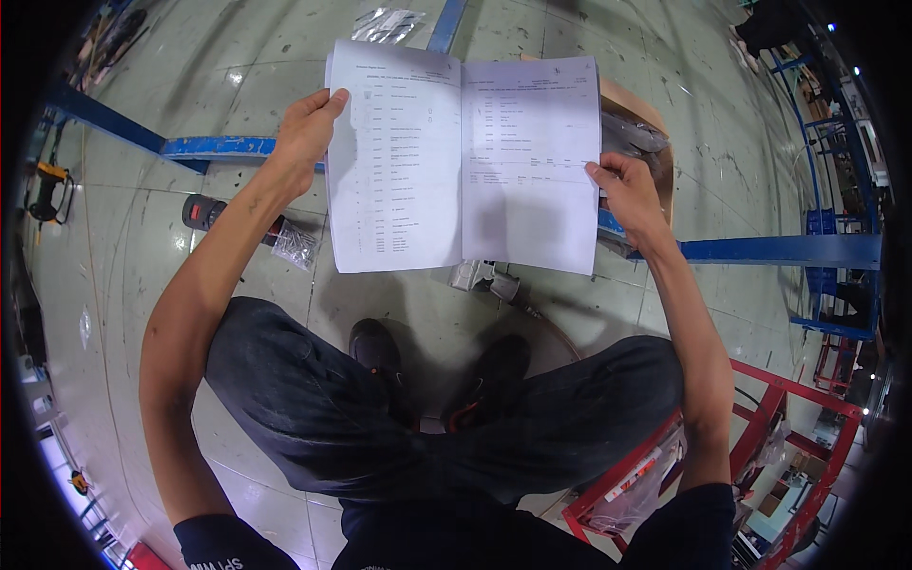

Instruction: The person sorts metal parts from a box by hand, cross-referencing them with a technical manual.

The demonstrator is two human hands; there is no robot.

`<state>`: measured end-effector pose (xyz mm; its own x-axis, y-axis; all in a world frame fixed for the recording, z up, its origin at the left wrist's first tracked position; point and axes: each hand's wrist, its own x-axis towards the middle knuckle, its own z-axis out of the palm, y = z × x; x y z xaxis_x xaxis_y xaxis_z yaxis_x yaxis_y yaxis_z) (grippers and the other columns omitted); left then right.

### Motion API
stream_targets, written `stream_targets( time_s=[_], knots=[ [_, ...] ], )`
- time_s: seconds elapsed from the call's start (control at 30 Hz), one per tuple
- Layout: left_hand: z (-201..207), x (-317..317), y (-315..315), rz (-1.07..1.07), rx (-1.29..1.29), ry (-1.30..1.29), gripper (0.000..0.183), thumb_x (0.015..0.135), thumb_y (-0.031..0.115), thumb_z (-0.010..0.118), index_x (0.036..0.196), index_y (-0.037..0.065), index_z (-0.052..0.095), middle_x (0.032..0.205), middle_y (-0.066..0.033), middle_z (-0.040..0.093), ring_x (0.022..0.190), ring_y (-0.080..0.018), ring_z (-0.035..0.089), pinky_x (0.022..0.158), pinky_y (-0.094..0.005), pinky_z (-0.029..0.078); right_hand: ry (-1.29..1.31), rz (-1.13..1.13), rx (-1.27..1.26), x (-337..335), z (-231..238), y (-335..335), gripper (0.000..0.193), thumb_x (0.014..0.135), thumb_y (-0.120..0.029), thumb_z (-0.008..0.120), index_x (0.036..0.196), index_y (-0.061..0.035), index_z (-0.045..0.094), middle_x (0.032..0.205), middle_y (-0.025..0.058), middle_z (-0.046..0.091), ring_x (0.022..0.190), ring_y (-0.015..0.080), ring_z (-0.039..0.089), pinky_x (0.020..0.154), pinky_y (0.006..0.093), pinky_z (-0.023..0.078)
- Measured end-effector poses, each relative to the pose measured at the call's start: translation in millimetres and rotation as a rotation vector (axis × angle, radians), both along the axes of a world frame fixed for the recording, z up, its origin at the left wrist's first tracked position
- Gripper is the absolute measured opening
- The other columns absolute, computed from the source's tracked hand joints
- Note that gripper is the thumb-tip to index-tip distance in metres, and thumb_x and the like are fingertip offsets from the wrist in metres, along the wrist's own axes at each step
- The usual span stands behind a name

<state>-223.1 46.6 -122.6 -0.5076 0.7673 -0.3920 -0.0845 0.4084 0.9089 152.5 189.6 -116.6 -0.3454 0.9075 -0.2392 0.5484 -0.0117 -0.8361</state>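
A stapled-looking set of printed sheets (399,171) is spread open like a booklet in front of me, above the floor. Its left edge is gripped by my left hand (309,133), thumb on the page and fingers behind. My right hand (627,195) pinches the right-hand page near the middle of its outer edge. Both pages carry rows of small print, and a shadow falls on the lower right page. Partly hidden behind the sheets is a cardboard box (655,104) with plastic-wrapped items (635,133) inside.
Blue metal bars (779,251) run across the floor on both sides. A power tool (204,213) and a small clear bag (295,247) lie at left. An air tool (499,282) with a hose lies before my shoes. A red metal frame (798,399) stands at lower right.
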Motion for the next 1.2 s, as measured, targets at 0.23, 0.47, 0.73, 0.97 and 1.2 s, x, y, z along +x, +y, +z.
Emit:
stream_targets(
  time_s=[0.23,0.47,0.73,0.97,1.2],
  knots=[
    [6.8,5.7,-2.6,0.019,0.044,-0.021,0.039,0.103,0.029,0.053,0.125,-0.002,0.06,0.112,-0.0094,0.069,0.096,-0.0161,0.064,0.086,-0.0316,0.05,-0.028,-0.029,0.006,1.7,-10.7,2.5,0.021,0.091,-0.012,0.065,0.1,0.0074,0.069,0.084,0.0075,0.07,0.076,0.0116,0.058,0.073,0.0286,0.047],
    [3.5,3.5,-1.3,0.011,0.037,-0.008,0.038,0.103,0.028,0.053,0.124,-0.002,0.061,0.112,-0.0093,0.069,0.097,-0.0157,0.063,0.087,-0.031,0.049,-0.054,-0.037,0.019,2.1,-12.2,2.4,0.022,0.09,-0.011,0.066,0.102,0.007,0.07,0.086,0.0074,0.07,0.077,0.0113,0.058,0.073,0.0279,0.047],
    [3.5,4.9,-0.3,0.003,0.044,0.0,0.038,0.103,0.029,0.053,0.124,-0.001,0.062,0.111,-0.0085,0.069,0.096,-0.0153,0.063,0.087,-0.0308,0.049,-0.053,-0.06,-0.006,1.4,-13.0,3.4,0.023,0.091,-0.011,0.066,0.103,0.007,0.07,0.086,0.007,0.07,0.079,0.0112,0.058,0.073,0.0278,0.047],
    [5.3,6.5,-0.4,0.017,0.024,0.004,0.039,0.103,0.029,0.053,0.124,-0.002,0.061,0.111,-0.0088,0.069,0.096,-0.0153,0.064,0.088,-0.0307,0.049,-0.031,-0.05,-0.014,2.6,-17.1,4.8,0.022,0.09,-0.011,0.066,0.102,0.0064,0.071,0.088,0.007,0.071,0.078,0.0115,0.059,0.073,0.0278,0.047],
    [-1.4,3.2,2.0,0.02,0.036,0.013,0.039,0.103,0.03,0.054,0.124,-0.002,0.061,0.111,-0.0088,0.069,0.097,-0.0159,0.063,0.087,-0.0313,0.049,-0.049,-0.042,-0.017,2.5,-13.0,4.4,0.023,0.091,-0.012,0.066,0.102,0.0072,0.07,0.088,0.0075,0.071,0.08,0.0117,0.06,0.074,0.0276,0.047]
  ],
)
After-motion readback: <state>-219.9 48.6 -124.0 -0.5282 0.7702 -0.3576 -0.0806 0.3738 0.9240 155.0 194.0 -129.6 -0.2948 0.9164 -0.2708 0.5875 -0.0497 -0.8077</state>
